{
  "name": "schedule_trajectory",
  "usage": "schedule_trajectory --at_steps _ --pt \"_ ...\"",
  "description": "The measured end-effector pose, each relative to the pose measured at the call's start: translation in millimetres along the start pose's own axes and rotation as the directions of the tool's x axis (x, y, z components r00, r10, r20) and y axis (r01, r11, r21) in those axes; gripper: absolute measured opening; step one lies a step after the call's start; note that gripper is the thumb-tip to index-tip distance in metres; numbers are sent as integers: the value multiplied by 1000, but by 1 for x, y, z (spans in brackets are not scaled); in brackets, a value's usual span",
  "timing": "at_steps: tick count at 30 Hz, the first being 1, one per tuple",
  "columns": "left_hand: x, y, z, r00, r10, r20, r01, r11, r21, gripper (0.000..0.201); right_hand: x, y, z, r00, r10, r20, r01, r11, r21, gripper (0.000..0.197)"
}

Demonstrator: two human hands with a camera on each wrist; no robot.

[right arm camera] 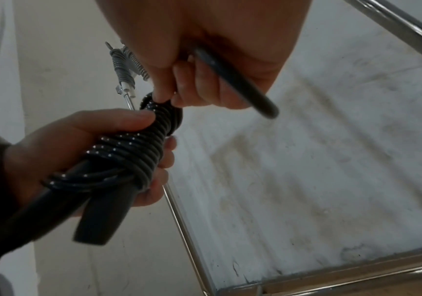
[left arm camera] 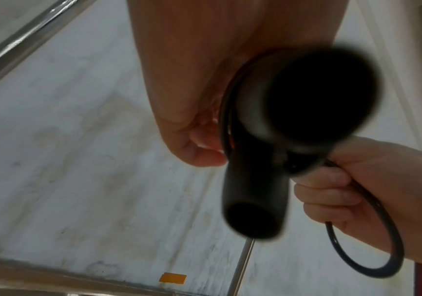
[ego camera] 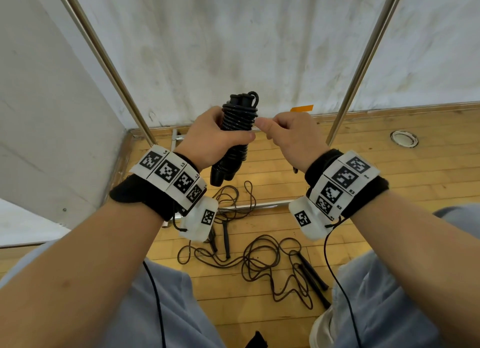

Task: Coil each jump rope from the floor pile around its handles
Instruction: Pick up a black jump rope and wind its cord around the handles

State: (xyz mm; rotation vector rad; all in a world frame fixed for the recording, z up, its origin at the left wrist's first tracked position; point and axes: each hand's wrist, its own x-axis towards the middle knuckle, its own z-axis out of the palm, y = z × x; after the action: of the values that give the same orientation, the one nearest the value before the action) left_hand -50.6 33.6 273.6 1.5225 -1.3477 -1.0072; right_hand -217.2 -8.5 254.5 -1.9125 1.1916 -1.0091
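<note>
Rope nearly wound, held at chest height above the floor pile.
Loose black jump ropes (ego camera: 262,264) lay tangled on the wooden plank floor (ego camera: 376,171). Above them, left hand (ego camera: 213,137) clenched round the paired black plastic handles (ego camera: 230,163) wrapped in black glossy cord (ego camera: 240,116); right hand (ego camera: 291,137) pinched the cord's remaining loop beside the coil.

Metal poles (ego camera: 111,69) flank both sides; loose ropes (ego camera: 262,262) clutter the floor below.
</note>
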Motion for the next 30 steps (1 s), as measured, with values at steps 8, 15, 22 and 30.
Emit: schedule_trajectory --at_steps 8,15,22,30 --pt "1 -2 6 998 53 27 -53 999 -3 30 -3 -7 2 998 2 55 3 996 -92 37" --pt "7 -11 10 998 54 -34 -51 995 88 31 -5 -11 4 977 50 208 -14 985 -173 34" --pt "9 -9 7 981 -94 171 87 995 50 48 -4 -9 5 971 60 233 -30 991 -132 27" --pt "5 -11 0 987 41 155 -54 995 86 47 1 -6 -4 980 103 170 -101 995 -22 42"
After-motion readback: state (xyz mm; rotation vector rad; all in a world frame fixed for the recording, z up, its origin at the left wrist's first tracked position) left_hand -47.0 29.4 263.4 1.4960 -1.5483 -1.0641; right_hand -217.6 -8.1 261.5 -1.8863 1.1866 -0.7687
